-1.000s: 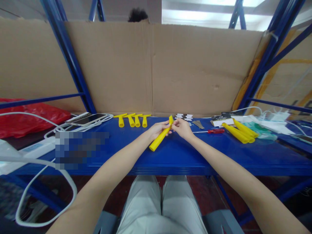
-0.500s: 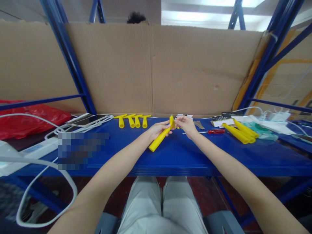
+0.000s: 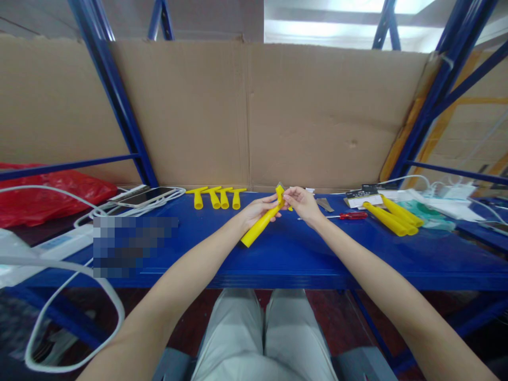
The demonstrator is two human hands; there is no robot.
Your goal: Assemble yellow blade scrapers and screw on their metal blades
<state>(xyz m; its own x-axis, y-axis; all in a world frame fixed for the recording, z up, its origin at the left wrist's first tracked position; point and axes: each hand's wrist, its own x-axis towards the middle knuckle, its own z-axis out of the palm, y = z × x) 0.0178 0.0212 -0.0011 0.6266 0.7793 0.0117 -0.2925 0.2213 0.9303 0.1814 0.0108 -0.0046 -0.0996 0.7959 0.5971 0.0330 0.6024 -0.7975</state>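
My left hand [image 3: 257, 212] is wrapped round a yellow scraper [image 3: 257, 231], its hollow handle slanting down to the left over the blue table. A thin edge like a blade shows at the scraper's top. The fingers of my right hand [image 3: 302, 203] are pinched against the side of the scraper's head; what lies between them is hidden. Just past that hand are a small yellow piece [image 3: 290, 208], a flat grey metal blade [image 3: 324, 205] and a screwdriver with a red handle [image 3: 353, 216]. Several yellow T-shaped scrapers [image 3: 236, 199] stand in a row at the back left.
More yellow handles [image 3: 391, 219] lie at the right beside a green plastic bag [image 3: 432, 214] and small boxes [image 3: 359, 200]. At left are a phone [image 3: 148, 196], white cables [image 3: 115, 293] and a red bag [image 3: 51, 193]. A cardboard wall [image 3: 190, 116] closes off the blue table [image 3: 317, 254].
Both hands keep their hold in nearly the same place. The scraper's head has turned slightly, showing more of its top. The dark hair above the cardboard is gone from view.
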